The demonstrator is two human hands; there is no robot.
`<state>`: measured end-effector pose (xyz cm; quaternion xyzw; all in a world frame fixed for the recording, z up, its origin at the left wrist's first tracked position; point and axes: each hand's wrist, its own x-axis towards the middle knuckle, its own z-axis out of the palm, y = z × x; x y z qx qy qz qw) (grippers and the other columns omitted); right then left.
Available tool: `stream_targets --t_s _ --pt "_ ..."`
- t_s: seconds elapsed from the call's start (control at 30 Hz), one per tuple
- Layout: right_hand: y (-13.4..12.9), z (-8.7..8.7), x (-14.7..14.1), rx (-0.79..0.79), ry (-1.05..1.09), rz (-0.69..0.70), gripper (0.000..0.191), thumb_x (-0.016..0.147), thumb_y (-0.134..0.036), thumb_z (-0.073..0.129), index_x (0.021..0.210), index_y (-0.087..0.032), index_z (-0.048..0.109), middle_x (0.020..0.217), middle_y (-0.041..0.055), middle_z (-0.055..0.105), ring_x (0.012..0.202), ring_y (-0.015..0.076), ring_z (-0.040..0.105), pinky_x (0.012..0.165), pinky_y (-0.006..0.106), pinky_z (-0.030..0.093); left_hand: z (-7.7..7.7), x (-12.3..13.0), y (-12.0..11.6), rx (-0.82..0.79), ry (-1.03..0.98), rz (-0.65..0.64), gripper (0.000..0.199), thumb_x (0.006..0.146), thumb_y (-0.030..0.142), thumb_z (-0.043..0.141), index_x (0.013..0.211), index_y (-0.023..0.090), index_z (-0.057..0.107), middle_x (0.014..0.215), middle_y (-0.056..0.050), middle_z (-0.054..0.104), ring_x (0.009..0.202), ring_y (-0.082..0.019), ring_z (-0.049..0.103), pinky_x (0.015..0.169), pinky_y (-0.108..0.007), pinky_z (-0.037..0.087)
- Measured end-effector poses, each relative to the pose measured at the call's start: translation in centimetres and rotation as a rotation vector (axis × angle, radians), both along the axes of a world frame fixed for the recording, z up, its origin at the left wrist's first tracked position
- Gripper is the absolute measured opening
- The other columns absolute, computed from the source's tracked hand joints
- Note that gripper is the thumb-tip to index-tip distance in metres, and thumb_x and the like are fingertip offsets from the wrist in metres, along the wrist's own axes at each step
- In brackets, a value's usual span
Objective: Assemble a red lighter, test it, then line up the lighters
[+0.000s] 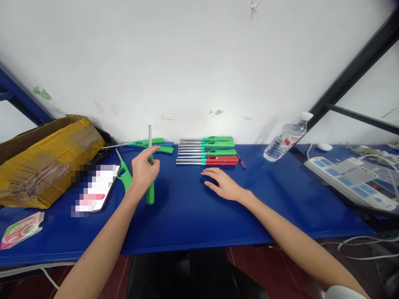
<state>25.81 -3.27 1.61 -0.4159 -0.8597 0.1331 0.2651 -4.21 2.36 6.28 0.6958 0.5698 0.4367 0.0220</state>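
Observation:
My left hand [145, 168] is closed round a green long-nosed lighter [150, 195], its metal tube pointing up toward the wall. My right hand [222, 182] rests over the table with fingers stretched out, holding nothing. Just beyond it lies a row of several lighters with green handles [221, 144] and a red-handled lighter [222, 159] nearest me, tubes pointing left. Left of my left hand is another green lighter [124, 176], partly covered by the wrist. Behind that hand lie a few more lighters [156, 141], green and blue, crossing one another.
A taped cardboard box [52, 162] and a phone [99, 189] with a blurred screen are at left, near a printed card [21, 230]. At right stand a tilted-looking water bottle [286, 137] and a power strip [349, 182] with cables. The blue table [199, 228] meets the wall.

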Motion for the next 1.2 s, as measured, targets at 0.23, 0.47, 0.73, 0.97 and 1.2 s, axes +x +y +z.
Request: stream_targets --t_s 0.23,0.47,0.73,0.97,1.2 --pt "-1.0 1.6 -6.7 -0.151 0.370 0.127 0.066 0.094 -0.046 0.057 0.149 -0.020 0.033 0.149 0.0169 0.047 0.133 0.0255 0.050 0.112 0.046 0.041 0.6 3.4 -2.6 0.163 -0.351 -0.280 0.024 0.090 0.025 0.057 0.110 0.020 0.069 0.126 -0.008 0.065 0.117 -0.023 0.063 0.084 -0.035 0.062" --pt "-0.3 1.1 -8.6 -0.329 0.477 0.138 0.054 0.097 -0.033 0.050 0.147 -0.019 0.036 0.122 0.0114 0.068 0.111 0.0215 0.066 0.098 0.039 0.052 -0.2 4.5 -3.1 0.258 -0.402 -0.341 0.020 0.093 0.027 0.057 0.109 0.020 0.066 0.115 -0.008 0.060 0.109 -0.020 0.065 0.091 -0.037 0.060" --pt "2.0 1.8 -3.3 0.133 0.174 -0.150 0.054 0.094 -0.019 0.047 0.147 -0.026 0.043 0.137 0.0092 0.060 0.124 0.0273 0.056 0.105 0.047 0.043 -1.7 4.3 -3.1 0.293 0.237 -0.107 0.032 0.096 0.021 0.050 0.124 0.022 0.063 0.137 -0.009 0.058 0.134 -0.031 0.046 0.114 -0.056 0.034" --pt "2.9 2.0 -1.3 0.269 -0.067 -0.190 0.055 0.093 -0.014 0.044 0.148 -0.025 0.045 0.134 0.0099 0.063 0.119 0.0287 0.057 0.100 0.047 0.042 -1.5 3.5 -2.7 0.230 0.353 0.033 0.040 0.093 0.028 0.055 0.133 0.026 0.060 0.150 -0.009 0.047 0.138 -0.041 0.036 0.106 -0.063 0.033" --pt "3.0 2.0 -1.0 0.305 -0.127 -0.067 0.052 0.097 -0.016 0.040 0.148 -0.026 0.046 0.140 0.0086 0.059 0.122 0.0268 0.054 0.103 0.047 0.041 -2.0 2.4 -0.9 0.103 0.571 -0.252 0.042 0.101 0.033 0.041 0.139 0.022 0.055 0.149 -0.009 0.049 0.149 -0.030 0.026 0.120 -0.057 0.018"
